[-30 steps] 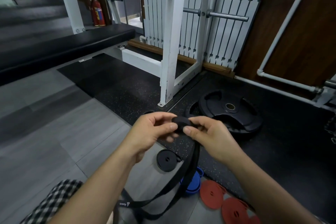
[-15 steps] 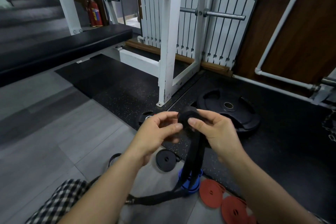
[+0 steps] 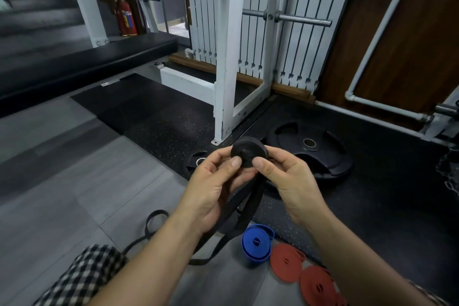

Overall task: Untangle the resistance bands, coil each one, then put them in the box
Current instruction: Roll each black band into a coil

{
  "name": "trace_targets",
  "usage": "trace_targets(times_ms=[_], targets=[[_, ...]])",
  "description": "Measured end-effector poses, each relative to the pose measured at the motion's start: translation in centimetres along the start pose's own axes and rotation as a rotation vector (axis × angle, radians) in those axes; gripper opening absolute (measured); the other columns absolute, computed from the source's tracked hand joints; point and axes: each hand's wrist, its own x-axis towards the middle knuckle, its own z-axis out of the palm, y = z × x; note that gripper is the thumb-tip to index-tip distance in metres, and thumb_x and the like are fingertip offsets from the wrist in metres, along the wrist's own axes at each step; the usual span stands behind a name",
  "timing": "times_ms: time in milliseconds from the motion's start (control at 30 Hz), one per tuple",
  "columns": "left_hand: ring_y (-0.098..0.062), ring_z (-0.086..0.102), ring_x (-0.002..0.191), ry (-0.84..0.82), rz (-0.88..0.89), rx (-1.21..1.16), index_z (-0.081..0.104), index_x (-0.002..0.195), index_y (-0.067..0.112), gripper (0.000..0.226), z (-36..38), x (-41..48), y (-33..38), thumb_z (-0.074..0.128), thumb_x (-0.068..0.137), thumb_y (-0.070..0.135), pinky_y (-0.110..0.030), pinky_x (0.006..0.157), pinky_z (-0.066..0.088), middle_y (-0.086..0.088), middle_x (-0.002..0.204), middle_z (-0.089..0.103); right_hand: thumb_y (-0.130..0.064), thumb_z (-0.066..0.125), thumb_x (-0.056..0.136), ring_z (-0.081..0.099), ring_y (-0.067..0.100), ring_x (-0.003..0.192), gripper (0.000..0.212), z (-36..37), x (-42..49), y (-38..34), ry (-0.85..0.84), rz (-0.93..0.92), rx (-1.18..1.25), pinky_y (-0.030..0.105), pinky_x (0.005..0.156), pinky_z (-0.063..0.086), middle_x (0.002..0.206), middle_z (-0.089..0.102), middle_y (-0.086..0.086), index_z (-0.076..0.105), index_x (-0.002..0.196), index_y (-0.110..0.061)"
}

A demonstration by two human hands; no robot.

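— Well, what lies nearest on the grey floor (image 3: 62, 194)?

— Two coiled flat red rubber bands (image 3: 298, 271), then a coiled blue rubber band (image 3: 255, 247), by the black mat's edge.

— And the hands?

— Above them, left hand (image 3: 213, 186) and right hand (image 3: 288, 179) both pinch a half-rolled black rubber band (image 3: 248, 154), its tail hanging to the floor. Beyond lies a black weight plate (image 3: 320, 154).
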Motion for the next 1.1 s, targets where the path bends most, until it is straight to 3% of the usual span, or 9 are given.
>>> trace_targets(times_ms=[100,200,300,467,600,733,800,933,1100], targets=[[-0.016,0.07,0.068,-0.048,-0.103,0.064,0.059,0.1,0.004,0.019,-0.5,0.2,0.4,0.05,0.084,-0.004,-0.022,0.064,0.058,-0.01,0.08,0.07,-0.013,0.066,0.079,0.066,0.017,0.089,0.017,-0.5,0.1,-0.1,0.005,0.003,-0.194,0.025,0.081,0.054,0.099,0.069,0.011,0.066,0.093,-0.022],[-0.009,0.065,0.061,-0.073,0.015,0.679,0.058,0.116,0.015,0.036,-1.5,0.9,1.0,0.058,0.084,-0.001,-0.02,0.053,0.053,-0.006,0.088,0.06,-0.015,0.065,0.084,0.063,0.023,0.091,0.013,-1.5,0.2,-0.4,-0.063,-0.003,-0.628,0.038,0.086,0.052,0.098,0.065,0.008,0.065,0.093,-0.024],[-0.007,0.057,0.055,-0.116,0.187,1.057,0.065,0.097,0.027,0.035,-2.0,1.4,1.8,0.065,0.079,-0.003,-0.021,0.054,0.051,-0.004,0.084,0.052,-0.021,0.064,0.085,0.058,0.014,0.087,0.015,-1.8,0.1,-0.6,-0.142,-0.023,-0.873,0.033,0.083,0.049,0.096,0.059,0.001,0.066,0.1,-0.023],[-0.01,0.057,0.055,-0.074,0.158,0.668,0.062,0.093,0.011,0.021,-1.5,1.0,1.1,0.056,0.084,-0.006,-0.019,0.057,0.05,-0.011,0.082,0.054,-0.009,0.069,0.076,0.064,0.005,0.082,0.021,-1.3,0.2,-0.8,-0.026,0.032,-0.256,0.018,0.076,0.051,0.088,0.068,-0.004,0.065,0.089,-0.026],[-0.013,0.066,0.06,-0.006,0.112,0.329,0.056,0.099,0.007,0.018,-0.9,0.6,0.4,0.052,0.085,-0.005,-0.019,0.062,0.056,-0.01,0.085,0.059,-0.025,0.068,0.065,0.067,0.015,0.092,0.026,-0.7,0.2,0.1,-0.038,0.076,-0.035,0.028,0.088,0.052,0.091,0.073,-0.001,0.069,0.09,-0.022],[-0.018,0.07,0.069,0.006,-0.015,0.077,0.054,0.104,0.003,0.02,-0.8,0.5,0.0,0.05,0.086,-0.006,-0.022,0.065,0.058,-0.013,0.09,0.062,-0.006,0.061,0.081,0.067,0.006,0.084,0.019,0.1,0.0,0.4,0.005,0.018,0.011,0.018,0.077,0.054,0.084,0.073,-0.005,0.068,0.092,-0.02],[-0.017,0.07,0.073,-0.026,-0.091,0.208,0.054,0.106,0.005,0.022,-1.1,0.6,0.0,0.05,0.087,-0.006,-0.021,0.064,0.057,-0.016,0.095,0.061,-0.003,0.06,0.084,0.066,0.004,0.079,0.02,-0.4,0.1,0.1,0.005,-0.001,-0.144,0.015,0.072,0.052,0.079,0.072,-0.005,0.068,0.094,-0.018],[-0.009,0.058,0.072,-0.091,0.126,1.054,0.059,0.109,0.028,0.038,-2.3,1.4,1.4,0.065,0.081,0.003,-0.015,0.054,0.048,-0.005,0.098,0.055,-0.015,0.065,0.084,0.062,0.009,0.077,0.02,-1.4,0.2,-0.5,-0.1,0.016,-0.666,0.022,0.074,0.049,0.083,0.067,0.0,0.062,0.086,-0.034],[-0.008,0.054,0.052,-0.115,0.205,0.815,0.064,0.093,0.019,0.029,-2.0,1.3,1.6,0.058,0.083,-0.006,-0.019,0.055,0.05,-0.009,0.081,0.053,-0.008,0.066,0.082,0.061,0.003,0.073,0.02,-1.0,0.3,-0.5,-0.118,-0.031,-0.487,0.011,0.067,0.048,0.08,0.067,-0.008,0.062,0.089,-0.026]])
